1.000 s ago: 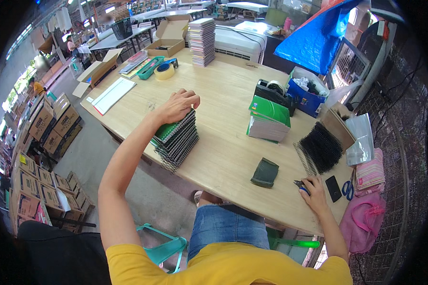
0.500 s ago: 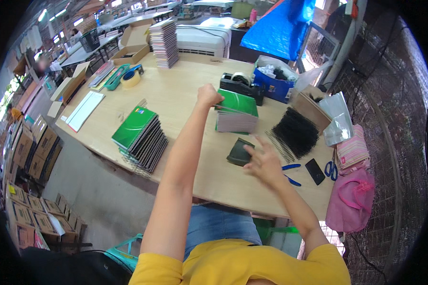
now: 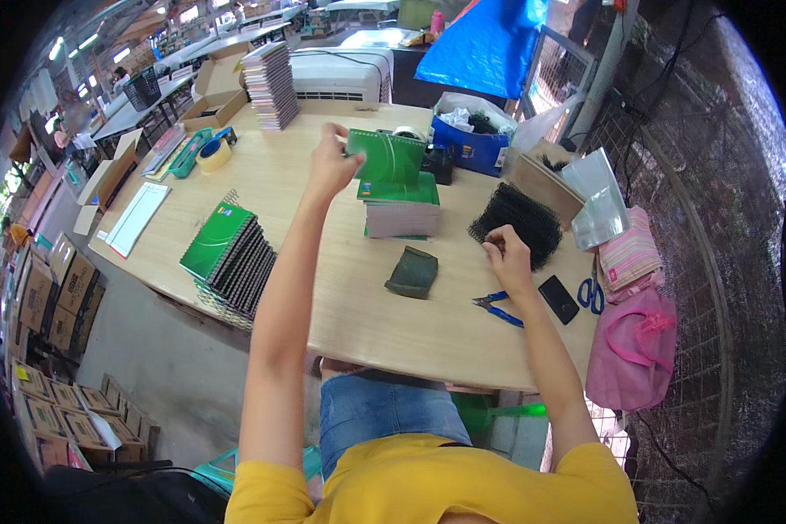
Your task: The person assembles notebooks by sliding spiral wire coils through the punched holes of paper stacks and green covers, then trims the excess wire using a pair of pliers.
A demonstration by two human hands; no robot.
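My left hand point(image 3: 332, 163) grips a green notebook point(image 3: 386, 157) by its left edge; a row of punched holes runs along the top. Under it sits a stack of notebooks with green covers point(image 3: 402, 214). At the right, my right hand point(image 3: 508, 249) pinches at the near edge of a pile of black wire binding coils point(image 3: 526, 218); whether a coil is between the fingertips is too small to tell. A dark green block-like piece point(image 3: 412, 272) lies between my arms. To the left, wire-bound green notebooks point(image 3: 223, 249) stand stacked.
Blue-handled pliers point(image 3: 499, 308), a black phone point(image 3: 558, 299) and blue scissors point(image 3: 591, 295) lie at the right. Behind stand a tape dispenser point(image 3: 437, 162) and a blue box point(image 3: 470, 148). A tall notebook stack point(image 3: 271, 87) and yellow tape roll point(image 3: 213, 156) are far left. Pink bags point(image 3: 630, 358) hang off the right edge.
My left hand has lifted a green notebook off the stack, tilting it up. My right hand has moved right, from above the dark green piece to the black coils.
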